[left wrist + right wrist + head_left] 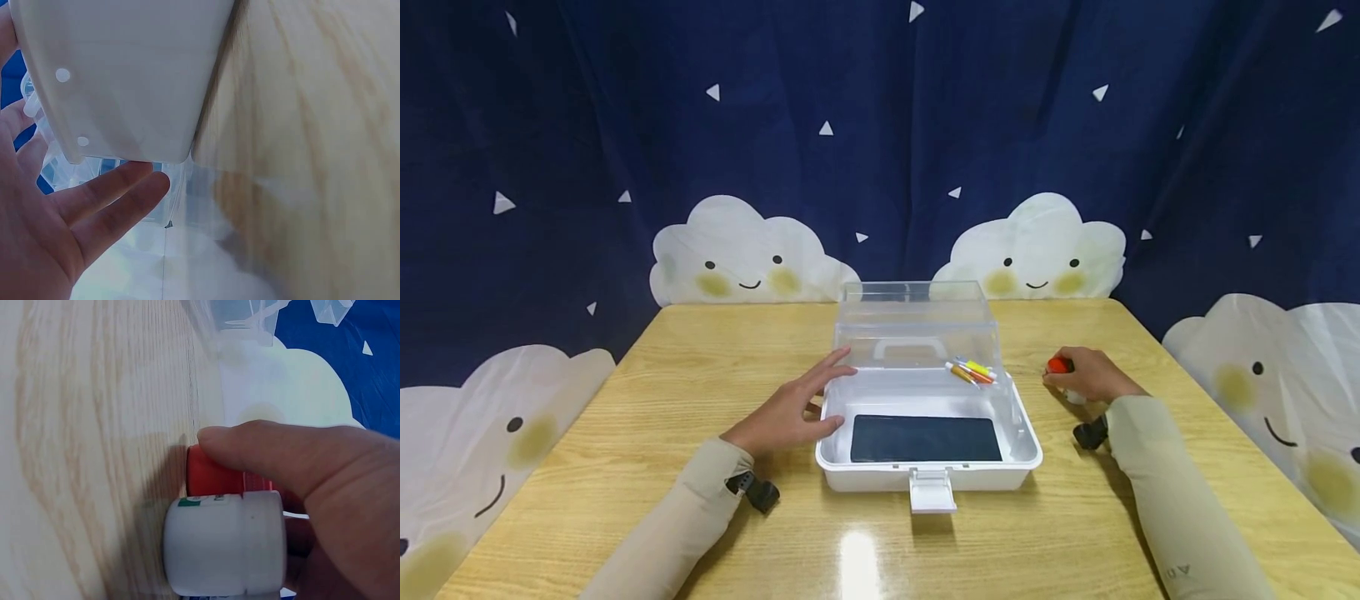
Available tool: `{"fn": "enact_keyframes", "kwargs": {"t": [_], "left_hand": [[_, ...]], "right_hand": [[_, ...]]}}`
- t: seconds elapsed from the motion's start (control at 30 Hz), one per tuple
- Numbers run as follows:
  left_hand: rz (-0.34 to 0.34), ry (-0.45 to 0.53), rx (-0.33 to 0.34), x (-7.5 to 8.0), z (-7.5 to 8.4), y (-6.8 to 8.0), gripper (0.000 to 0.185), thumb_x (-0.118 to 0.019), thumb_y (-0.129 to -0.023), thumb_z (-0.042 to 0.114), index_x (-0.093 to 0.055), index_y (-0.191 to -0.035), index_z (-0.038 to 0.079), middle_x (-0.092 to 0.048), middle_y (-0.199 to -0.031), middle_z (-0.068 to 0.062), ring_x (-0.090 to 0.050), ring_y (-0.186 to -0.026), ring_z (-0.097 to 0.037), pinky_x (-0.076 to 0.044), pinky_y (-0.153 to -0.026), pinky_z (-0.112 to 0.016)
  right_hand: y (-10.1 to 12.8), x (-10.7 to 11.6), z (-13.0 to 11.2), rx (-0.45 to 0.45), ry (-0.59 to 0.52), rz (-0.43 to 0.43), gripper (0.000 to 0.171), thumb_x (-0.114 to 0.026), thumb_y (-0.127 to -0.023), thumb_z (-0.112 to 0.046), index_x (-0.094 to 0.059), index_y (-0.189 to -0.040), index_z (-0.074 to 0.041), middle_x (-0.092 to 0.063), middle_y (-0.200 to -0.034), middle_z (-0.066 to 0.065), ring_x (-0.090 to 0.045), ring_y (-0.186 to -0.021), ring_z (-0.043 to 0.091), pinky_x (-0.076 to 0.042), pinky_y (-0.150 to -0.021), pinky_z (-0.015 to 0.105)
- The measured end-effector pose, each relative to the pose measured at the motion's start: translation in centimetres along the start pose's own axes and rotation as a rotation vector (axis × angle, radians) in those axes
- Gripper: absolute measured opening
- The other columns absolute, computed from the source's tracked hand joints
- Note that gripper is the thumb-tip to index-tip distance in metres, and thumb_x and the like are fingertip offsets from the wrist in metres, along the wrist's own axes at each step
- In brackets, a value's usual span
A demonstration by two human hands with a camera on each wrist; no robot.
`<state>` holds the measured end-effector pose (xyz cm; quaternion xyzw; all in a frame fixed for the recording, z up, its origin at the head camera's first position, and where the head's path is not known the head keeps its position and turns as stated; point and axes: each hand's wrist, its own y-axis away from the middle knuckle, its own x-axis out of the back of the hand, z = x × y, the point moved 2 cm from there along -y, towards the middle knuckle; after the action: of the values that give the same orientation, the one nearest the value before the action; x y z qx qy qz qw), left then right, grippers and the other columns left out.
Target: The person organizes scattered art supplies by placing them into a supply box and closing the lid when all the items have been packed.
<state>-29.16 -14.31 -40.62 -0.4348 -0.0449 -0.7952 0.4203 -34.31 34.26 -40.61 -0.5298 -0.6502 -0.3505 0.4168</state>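
A white plastic box (925, 477) with a clear raised lid (917, 329) stands open in the middle of the table. Inside it lie a dark flat slab (925, 438) and a bunch of coloured pens (972, 372). My left hand (793, 408) rests with straight fingers against the box's left wall (125, 81); the fingers (119, 194) show below that wall. To the right of the box my right hand (1086, 375) grips a small white bottle (222, 550) with a red cap (212, 472), thumb (269, 447) over the cap.
The wooden table (700, 367) has bare surface left and right of the box. The box's front latch (931, 492) hangs open toward me. A dark blue curtain with cloud figures (737, 258) closes off the far side.
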Motion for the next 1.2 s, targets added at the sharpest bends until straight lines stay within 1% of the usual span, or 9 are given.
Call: {"fn": "enact_keyframes", "kwargs": {"t": [0.2, 0.4, 0.5, 0.8, 0.9, 0.97, 1.07, 1.13, 1.2], "left_hand": [[-0.004, 0.003, 0.012, 0.0, 0.0, 0.0, 0.066, -0.068, -0.089, 0.027, -0.036, -0.146, 0.035, -0.007, -0.159, 0.021, -0.055, -0.117, -0.016, -0.053, -0.085, -0.026], [0.002, 0.011, 0.004, 0.0, -0.1, 0.0, 0.065, -0.068, -0.089, 0.027, -0.036, -0.146, 0.034, -0.008, -0.16, 0.016, -0.055, -0.118, -0.016, -0.053, -0.085, -0.027], [0.002, 0.009, 0.0, 0.0, -0.2, 0.0, 0.065, -0.068, -0.089, 0.028, -0.036, -0.146, 0.035, -0.008, -0.161, 0.015, -0.054, -0.119, -0.016, -0.053, -0.085, -0.027], [0.003, 0.016, 0.005, 0.0, -0.1, -0.1, 0.064, -0.068, -0.089, 0.03, -0.036, -0.145, 0.036, -0.008, -0.16, 0.019, -0.053, -0.12, -0.014, -0.053, -0.085, -0.026], [0.003, 0.02, 0.005, 0.0, 0.0, -0.1, 0.065, -0.068, -0.089, 0.027, -0.037, -0.145, 0.036, -0.008, -0.16, 0.019, -0.053, -0.12, -0.014, -0.053, -0.084, -0.026], [0.0, 0.025, 0.005, 0.0, 0.0, -0.1, 0.065, -0.069, -0.089, 0.026, -0.037, -0.145, 0.036, -0.008, -0.16, 0.018, -0.053, -0.12, -0.014, -0.053, -0.084, -0.026], [0.0, 0.029, 0.001, -0.1, -0.1, -0.1, 0.065, -0.068, -0.089, 0.026, -0.037, -0.145, 0.036, -0.009, -0.16, 0.016, -0.054, -0.119, -0.015, -0.053, -0.084, -0.026], [0.002, 0.03, -0.002, -0.1, -0.1, -0.1, 0.065, -0.068, -0.089, 0.026, -0.037, -0.145, 0.036, -0.009, -0.16, 0.016, -0.054, -0.119, -0.014, -0.053, -0.084, -0.025], [0.003, 0.032, -0.004, -0.1, -0.1, -0.1, 0.065, -0.068, -0.089, 0.026, -0.037, -0.145, 0.035, -0.009, -0.16, 0.017, -0.054, -0.119, -0.014, -0.053, -0.084, -0.026]], "right_hand": [[0.0, 0.1, -0.2, -0.006, -0.008, -0.006, 0.036, -0.068, -0.09, -0.03, -0.06, -0.104, 0.002, -0.056, -0.083, 0.008, -0.051, -0.072, 0.021, -0.042, -0.06, 0.031], [0.1, 0.3, -0.3, -0.014, -0.008, -0.008, 0.037, -0.067, -0.09, -0.03, -0.059, -0.105, 0.002, -0.056, -0.084, 0.009, -0.051, -0.072, 0.022, -0.043, -0.059, 0.031], [0.1, 0.3, -0.3, -0.021, -0.009, -0.009, 0.037, -0.067, -0.091, -0.03, -0.059, -0.106, 0.002, -0.057, -0.084, 0.009, -0.051, -0.072, 0.022, -0.043, -0.059, 0.031], [0.4, 0.5, -1.0, -0.047, -0.065, -0.016, 0.038, -0.065, -0.092, -0.03, -0.056, -0.112, 0.0, -0.056, -0.087, 0.011, -0.052, -0.061, 0.021, -0.046, -0.048, 0.033], [0.3, 0.7, -1.3, -0.057, -0.069, -0.019, 0.04, -0.065, -0.092, -0.031, -0.055, -0.116, 0.0, -0.056, -0.09, 0.012, -0.052, -0.062, 0.022, -0.048, -0.048, 0.034], [0.3, 0.9, -1.6, -0.051, -0.05, -0.009, 0.042, -0.066, -0.092, -0.031, -0.056, -0.117, 0.001, -0.058, -0.093, 0.012, -0.053, -0.068, 0.022, -0.049, -0.053, 0.034], [0.2, 1.1, -2.1, -0.022, 0.0, 0.019, 0.044, -0.067, -0.091, -0.032, -0.057, -0.117, 0.003, -0.06, -0.096, 0.013, -0.054, -0.077, 0.025, -0.05, -0.064, 0.037], [0.1, 1.3, -2.5, 0.006, 0.039, 0.051, 0.045, -0.068, -0.09, -0.031, -0.059, -0.115, 0.004, -0.062, -0.097, 0.013, -0.053, -0.082, 0.027, -0.047, -0.072, 0.038], [0.1, 1.6, -2.9, 0.027, 0.055, 0.073, 0.044, -0.068, -0.09, -0.031, -0.06, -0.114, 0.004, -0.062, -0.097, 0.014, -0.053, -0.083, 0.028, -0.047, -0.075, 0.04]]}}
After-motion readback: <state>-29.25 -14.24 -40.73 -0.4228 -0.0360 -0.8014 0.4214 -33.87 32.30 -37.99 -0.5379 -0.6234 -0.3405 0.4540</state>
